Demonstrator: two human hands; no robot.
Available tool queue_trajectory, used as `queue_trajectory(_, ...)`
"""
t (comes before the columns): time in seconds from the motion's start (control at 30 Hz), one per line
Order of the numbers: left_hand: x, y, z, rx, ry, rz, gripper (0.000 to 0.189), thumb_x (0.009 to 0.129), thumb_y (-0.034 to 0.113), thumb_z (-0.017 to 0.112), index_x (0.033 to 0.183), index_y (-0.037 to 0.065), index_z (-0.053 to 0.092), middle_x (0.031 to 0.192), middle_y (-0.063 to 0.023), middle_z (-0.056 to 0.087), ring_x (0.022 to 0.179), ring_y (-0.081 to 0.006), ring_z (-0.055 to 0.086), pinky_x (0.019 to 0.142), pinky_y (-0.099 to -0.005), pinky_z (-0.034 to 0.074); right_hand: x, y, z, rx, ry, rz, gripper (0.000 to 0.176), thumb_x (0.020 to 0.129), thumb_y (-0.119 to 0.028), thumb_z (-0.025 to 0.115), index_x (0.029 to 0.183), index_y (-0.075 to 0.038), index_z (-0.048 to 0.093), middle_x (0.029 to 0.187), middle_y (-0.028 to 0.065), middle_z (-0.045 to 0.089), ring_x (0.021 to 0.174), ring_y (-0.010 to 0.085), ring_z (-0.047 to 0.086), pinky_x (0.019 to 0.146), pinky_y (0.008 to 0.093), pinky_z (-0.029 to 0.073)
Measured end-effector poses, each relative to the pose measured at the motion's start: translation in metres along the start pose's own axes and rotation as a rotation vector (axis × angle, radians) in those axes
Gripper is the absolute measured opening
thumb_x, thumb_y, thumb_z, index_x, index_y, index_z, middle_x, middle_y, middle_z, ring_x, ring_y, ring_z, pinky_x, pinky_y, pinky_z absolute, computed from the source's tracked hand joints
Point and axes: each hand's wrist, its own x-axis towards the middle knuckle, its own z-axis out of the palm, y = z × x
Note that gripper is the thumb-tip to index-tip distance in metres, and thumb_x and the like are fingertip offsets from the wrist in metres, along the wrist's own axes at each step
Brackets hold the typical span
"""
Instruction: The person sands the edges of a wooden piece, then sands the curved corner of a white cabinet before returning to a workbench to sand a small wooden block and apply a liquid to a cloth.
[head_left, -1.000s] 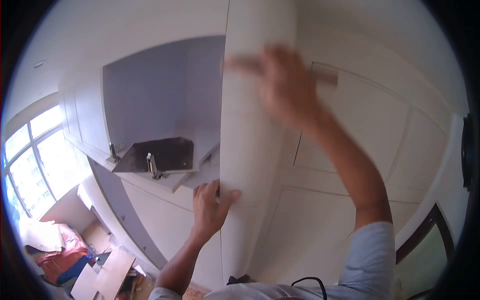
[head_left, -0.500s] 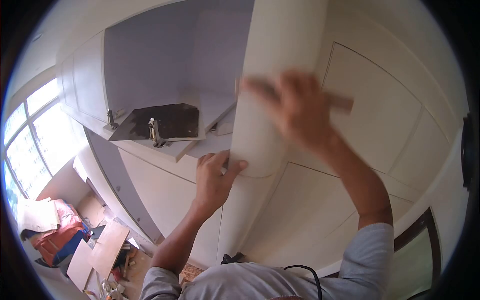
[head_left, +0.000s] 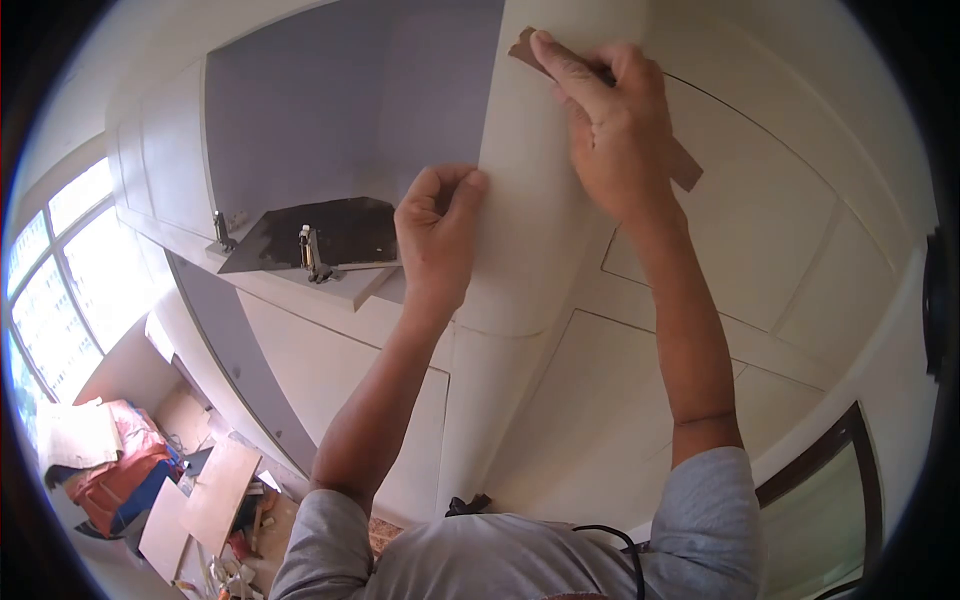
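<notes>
A brown strip (head_left: pixel 686 165), perhaps sandpaper, is gripped in my right hand (head_left: pixel 622 130) against the upper part of a rounded cream panel (head_left: pixel 530 250). Its ends stick out on both sides of the hand. My left hand (head_left: pixel 440 235) is at the panel's left edge, beside the open cabinet (head_left: pixel 300 120), with its fingers curled and thumb close to the index finger. Whether it pinches the edge or something small cannot be made out. A dark sheet (head_left: pixel 350 235) lies on the cabinet's bottom, behind a metal hinge (head_left: pixel 308 250).
White cabinet doors (head_left: pixel 720 240) extend to the right. A window (head_left: pixel 80 270) is at the far left. Boards (head_left: pixel 218 495), a red cloth bundle (head_left: pixel 125 450) and clutter lie on the floor at the lower left. A dark-framed doorway (head_left: pixel 865 480) stands at the lower right.
My right hand has moved up along the rounded panel with the brown strip and is less blurred. My left hand has slid up the panel's left edge.
</notes>
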Motion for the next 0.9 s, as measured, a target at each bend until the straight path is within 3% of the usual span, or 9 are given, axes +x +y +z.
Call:
queue_trajectory(0.2, 0.013, 0.006, 0.0, 0.342, -0.046, 0.097, 0.022, 0.104, 0.022, 0.063, 0.093, 0.002, 0.064, 0.08, 0.0023, 0.061, 0.075, -0.0051, 0.054, 0.069, -0.0228, 0.044, -0.025, -0.018, 0.002, -0.073, 0.029, 0.094, 0.057, 0.085, 0.002, 0.074, 0.134, -0.026, 0.073, 0.107, 0.0048, 0.059, 0.097, 0.027, 0.056, 0.085, 0.0384, 0.052)
queue_trajectory(0.4, 0.055, 0.011, -0.024, -0.148, 0.277, 0.05, 0.028, 0.105, 0.021, 0.055, 0.084, 0.003, 0.059, 0.075, -0.0045, 0.054, 0.068, -0.0132, 0.052, 0.064, -0.029, 0.046, -0.129, -0.063, -0.012, 0.19, 0.038, 0.181, 0.054, 0.084, -0.001, 0.072, 0.133, -0.022, 0.072, 0.11, 0.0065, 0.058, 0.098, 0.0277, 0.057, 0.083, 0.0406, 0.047)
queue_trajectory(0.47, 0.042, 0.01, -0.024, 0.19, 0.18, -0.055, 0.037, 0.107, 0.027, 0.054, 0.08, 0.003, 0.055, 0.081, -0.0054, 0.057, 0.07, -0.0137, 0.053, 0.065, -0.0307, 0.047, -0.148, -0.062, -0.003, 0.276, 0.148, 0.28, 0.047, 0.088, -0.003, 0.071, 0.132, -0.019, 0.073, 0.108, 0.006, 0.059, 0.097, 0.0267, 0.057, 0.083, 0.0394, 0.047)
queue_trajectory(0.5, 0.046, -0.006, -0.035, 0.365, 0.053, -0.025, 0.036, 0.11, 0.033, 0.054, 0.103, -0.001, 0.062, 0.104, -0.0111, 0.064, 0.089, -0.0159, 0.062, 0.078, -0.0338, 0.053, -0.153, -0.057, 0.001, 0.367, 0.232, 0.369, 0.041, 0.092, -0.004, 0.071, 0.13, -0.017, 0.073, 0.106, 0.0056, 0.06, 0.095, 0.0256, 0.057, 0.083, 0.0382, 0.047)
queue_trajectory(0.53, 0.048, -0.008, -0.024, 0.374, 0.044, -0.014, 0.036, 0.11, 0.033, 0.054, 0.103, -0.001, 0.062, 0.104, -0.0111, 0.064, 0.089, -0.0159, 0.062, 0.078, -0.0338, 0.053, -0.14, -0.044, 0.009, 0.49, 0.254, 0.457, 0.036, 0.094, -0.006, 0.07, 0.129, -0.014, 0.074, 0.102, 0.0073, 0.061, 0.093, 0.0256, 0.058, 0.082, 0.0377, 0.048)
queue_trajectory(0.6, 0.041, -0.011, 0.005, -0.044, -0.068, 0.054, 0.048, 0.11, 0.037, 0.054, 0.138, -0.002, 0.054, 0.127, -0.0158, 0.062, 0.116, -0.022, 0.062, 0.096, -0.0366, 0.052, -0.09, 0.0, 0.021, 0.511, 0.346, 0.503, 0.029, 0.097, -0.01, 0.069, 0.126, -0.009, 0.075, 0.098, 0.0123, 0.064, 0.09, 0.0267, 0.059, 0.082, 0.0384, 0.049)
queue_trajectory(0.63, 0.039, -0.002, 0.013, -0.224, -0.233, 0.052, 0.071, 0.108, 0.044, 0.058, 0.157, 0.0, 0.033, 0.144, -0.0196, 0.054, 0.134, -0.0258, 0.053, 0.108, -0.0384, 0.047, -0.058, 0.029, 0.023, 0.409, 0.414, 0.445, 0.028, 0.097, -0.012, 0.07, 0.124, -0.006, 0.075, 0.097, 0.0156, 0.066, 0.089, 0.0278, 0.06, 0.082, 0.0394, 0.049)
queue_trajectory(0.73, 0.032, 0.004, 0.032, 0.39, -0.253, 0.221, 0.073, 0.104, 0.049, 0.062, 0.153, 0.0, 0.038, 0.136, -0.0179, 0.058, 0.121, -0.024, 0.058, 0.102, -0.0364, 0.049, -0.012, 0.088, 0.041, 0.471, 0.482, 0.589, 0.031, 0.097, -0.015, 0.069, 0.126, -0.003, 0.073, 0.107, 0.0194, 0.067, 0.092, 0.0305, 0.061, 0.086, 0.0408, 0.05)
queue_trajectory(0.9, 0.032, 0.009, 0.027, 0.538, -0.226, 0.193, 0.077, 0.101, 0.05, 0.067, 0.152, -0.001, 0.038, 0.131, -0.0166, 0.059, 0.118, -0.0219, 0.058, 0.1, -0.0355, 0.049, -0.057, 0.052, 0.021, 0.576, 0.331, 0.724, 0.038, 0.098, -0.015, 0.068, 0.135, -0.005, 0.069, 0.111, 0.0208, 0.067, 0.1, 0.0321, 0.062, 0.093, 0.0388, 0.051)
